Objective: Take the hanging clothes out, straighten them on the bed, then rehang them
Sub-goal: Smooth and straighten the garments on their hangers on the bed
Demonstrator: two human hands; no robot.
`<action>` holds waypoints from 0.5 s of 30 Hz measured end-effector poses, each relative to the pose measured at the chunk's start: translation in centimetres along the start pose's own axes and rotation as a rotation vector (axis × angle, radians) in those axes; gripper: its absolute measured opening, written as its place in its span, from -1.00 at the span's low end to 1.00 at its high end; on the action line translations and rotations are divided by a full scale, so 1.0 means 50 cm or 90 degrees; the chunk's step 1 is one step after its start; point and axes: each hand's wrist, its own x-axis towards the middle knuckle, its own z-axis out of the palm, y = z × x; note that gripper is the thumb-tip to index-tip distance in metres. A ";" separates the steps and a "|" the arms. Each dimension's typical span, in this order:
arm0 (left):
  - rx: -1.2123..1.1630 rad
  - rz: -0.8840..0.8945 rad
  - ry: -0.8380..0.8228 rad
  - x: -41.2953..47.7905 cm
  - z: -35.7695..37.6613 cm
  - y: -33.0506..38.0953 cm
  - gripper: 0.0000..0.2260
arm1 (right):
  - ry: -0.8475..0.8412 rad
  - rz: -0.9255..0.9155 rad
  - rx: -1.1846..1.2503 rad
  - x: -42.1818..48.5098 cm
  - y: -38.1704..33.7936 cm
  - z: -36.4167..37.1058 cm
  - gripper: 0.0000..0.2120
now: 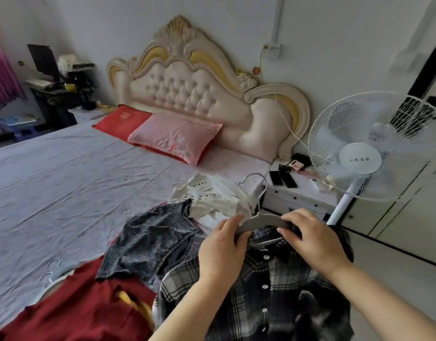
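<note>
The pale, wrinkled bed (64, 180) is carrying a pink pillow (175, 139) overlapping a red pillow (118, 124) at 11 o'clock. From 6 toward 7 o'clock, a white printed tee (207, 195), a grey patterned garment (150, 239) and a dark red garment (84, 311) are lying bunched, edges overlapping.

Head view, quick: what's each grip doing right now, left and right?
Left grip: holds the left end of the grey hanger.
Right grip: holds the hanger's right end, above the plaid shirt.
</note>
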 end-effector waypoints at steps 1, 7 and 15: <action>0.000 0.007 -0.008 0.031 0.012 -0.001 -0.66 | 0.003 0.002 -0.005 0.028 0.016 0.003 -0.81; -0.001 -0.024 -0.042 0.183 0.106 -0.019 -0.65 | -0.012 -0.013 0.004 0.177 0.123 0.043 -0.83; -0.008 -0.127 -0.017 0.393 0.230 -0.039 -0.62 | -0.045 -0.104 0.039 0.430 0.270 0.119 -0.81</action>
